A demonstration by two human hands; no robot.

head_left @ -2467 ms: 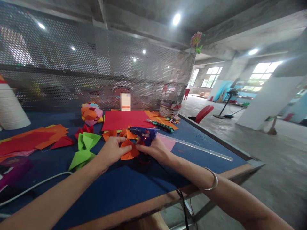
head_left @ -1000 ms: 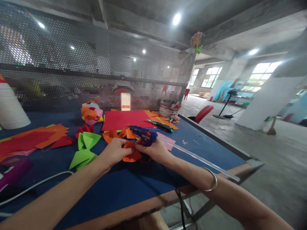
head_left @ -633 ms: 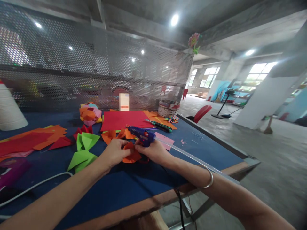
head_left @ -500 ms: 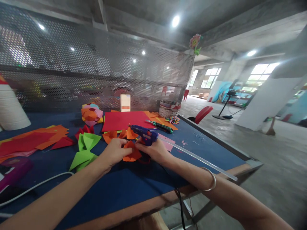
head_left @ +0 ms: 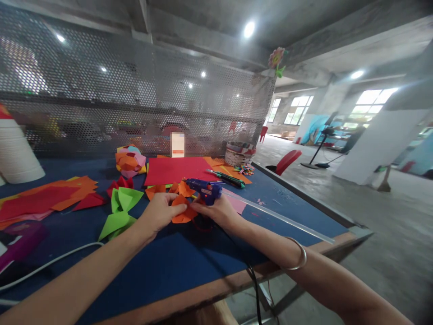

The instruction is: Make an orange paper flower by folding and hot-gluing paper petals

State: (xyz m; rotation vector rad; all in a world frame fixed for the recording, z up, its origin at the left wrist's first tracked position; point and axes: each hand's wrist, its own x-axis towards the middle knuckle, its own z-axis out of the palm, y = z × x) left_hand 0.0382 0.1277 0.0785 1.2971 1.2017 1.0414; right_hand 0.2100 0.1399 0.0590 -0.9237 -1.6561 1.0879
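Note:
My left hand [head_left: 158,213] pinches a folded orange paper piece [head_left: 181,214] at the middle of the blue table [head_left: 176,266]. My right hand [head_left: 218,212] grips a blue glue gun [head_left: 204,189], whose red light glows. A long clear glue stick [head_left: 280,217] juts from the gun's rear toward the table's right corner. The gun's nozzle points left, just above the orange piece. Its black cord [head_left: 254,282] hangs over the front edge.
Green folded paper [head_left: 120,210] lies left of my hands, with orange and red sheets [head_left: 43,196] further left. A red sheet [head_left: 177,169], a multicoloured paper ball [head_left: 130,161], a green-handled tool [head_left: 226,178] and a small basket [head_left: 239,153] sit behind. A perforated metal screen [head_left: 135,104] backs the table. A white cable [head_left: 50,264] crosses the left front.
The glue gun and its stick have tilted slightly and shifted back a little. Both hands stay at the orange piece, with small finger movements only.

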